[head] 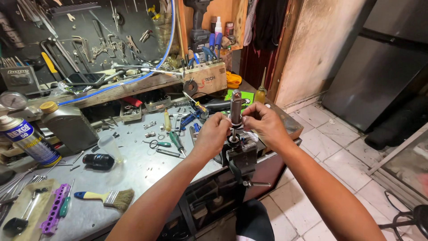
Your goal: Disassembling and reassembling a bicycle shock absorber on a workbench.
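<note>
Fingers (244, 119) of both hands pinch the upright metal cylinder (235, 107) between them.

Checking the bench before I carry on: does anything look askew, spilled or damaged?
No spill or damage shows. Both hands, left hand and right hand, grip a metal cylinder standing upright in the vise. Small parts lie scattered over the workbench.

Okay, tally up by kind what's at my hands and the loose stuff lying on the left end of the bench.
Hands: 2, left hand, right hand
Metal cylinder: 1
Bench vise: 1
Paintbrush: 1
Spray can: 1
Oil bottle: 1
Total: 7
</note>
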